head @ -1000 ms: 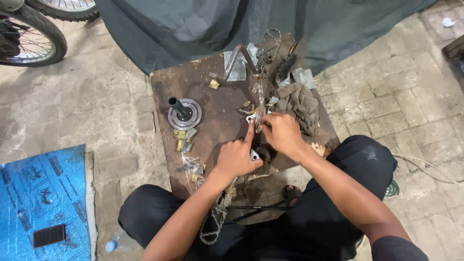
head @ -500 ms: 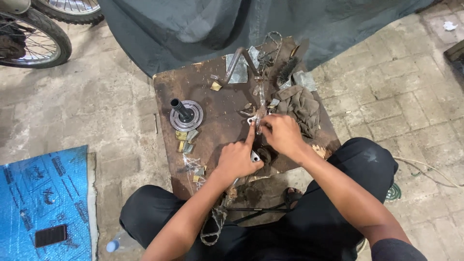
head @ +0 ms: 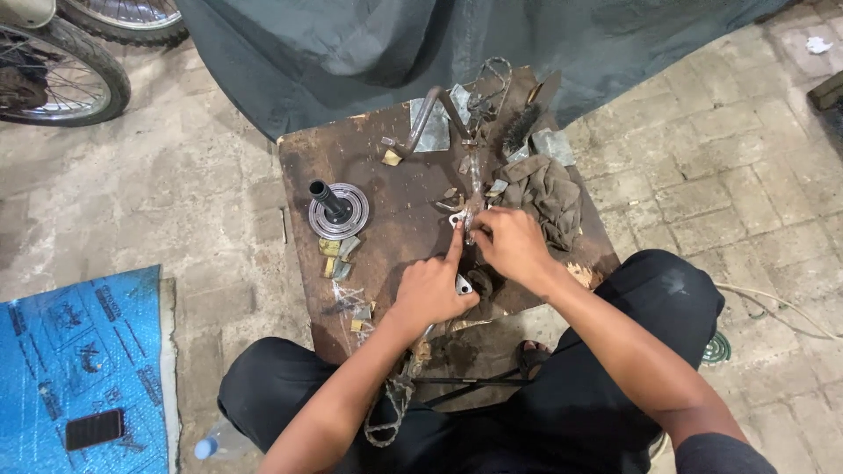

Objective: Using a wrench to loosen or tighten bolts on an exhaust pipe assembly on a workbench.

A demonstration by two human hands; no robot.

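Head view: small metal part (head: 463,219) pinched in right hand's (head: 514,246) grip.

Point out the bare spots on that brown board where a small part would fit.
On the board, the far left corner is bare, beyond the round flanged part. Another open strip runs between that part and the left hand. The right side is crowded: rag, wire brush, bent rod and small metal bits around the right hand.
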